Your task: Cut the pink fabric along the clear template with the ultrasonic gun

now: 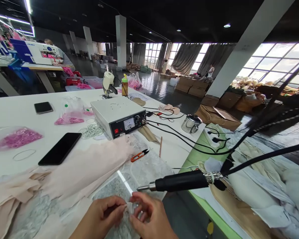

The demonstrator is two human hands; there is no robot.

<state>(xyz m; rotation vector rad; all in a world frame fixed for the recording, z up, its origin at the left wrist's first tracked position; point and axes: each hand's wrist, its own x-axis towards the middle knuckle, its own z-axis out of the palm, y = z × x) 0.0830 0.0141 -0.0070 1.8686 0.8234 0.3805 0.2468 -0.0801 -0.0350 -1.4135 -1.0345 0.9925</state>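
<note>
Low in the view, my left hand (pixel 103 214) pinches one edge of a small piece of thin pale fabric (pixel 131 208). At the fabric's other side, my right hand (pixel 151 215) has its fingers curled and its thumb against the edge. Just above my right hand lies a black-handled tool with a pointed metal tip (pixel 181 181), its thick cable running off to the right; neither hand touches it. Orange thread snips (pixel 139 155) rest on the grey marbled board (pixel 151 169) under my hands. Pale pink cloth (pixel 89 162) is spread left of them.
A white control box with a dial (pixel 118 114) stands behind the board. Around it are phones (pixel 60 148), bags of pink pieces (pixel 17 137), rubber bands (pixel 91 131), a steel mug (pixel 191 124) and a bottle (pixel 124 87). Black cables (pixel 179 131) cross the right side.
</note>
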